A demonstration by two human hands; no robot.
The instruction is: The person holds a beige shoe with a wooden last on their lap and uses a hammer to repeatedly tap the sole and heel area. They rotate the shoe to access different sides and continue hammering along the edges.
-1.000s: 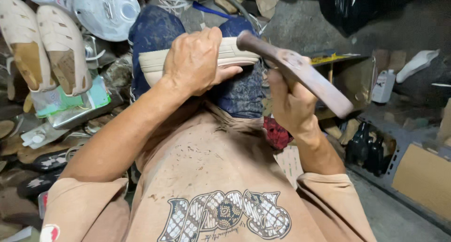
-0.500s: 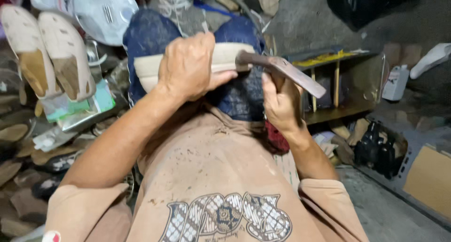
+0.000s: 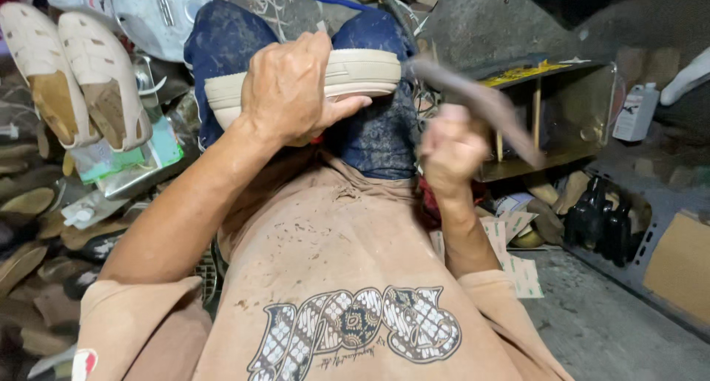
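Note:
A cream shoe sole [image 3: 362, 74] lies across my knees, which are in dark blue trousers. My left hand [image 3: 292, 89] clamps over the sole's middle and presses it down. My right hand [image 3: 451, 148] grips the wooden handle of a hammer [image 3: 481, 104]. The hammer is blurred, and its head sits against the sole's right end. My tan shirt fills the lower part of the view.
A pair of cream woven shoes [image 3: 70, 74] rests at the upper left above a heap of soles and scraps. A white round casing [image 3: 159, 11] sits behind them. At right stand a low wooden shelf [image 3: 551, 107], a white bottle [image 3: 636, 111] and dark shoes [image 3: 599, 215].
The hammer has swung down from a raised position to the right end of the sole. My right hand dropped slightly. My left hand kept its hold on the sole.

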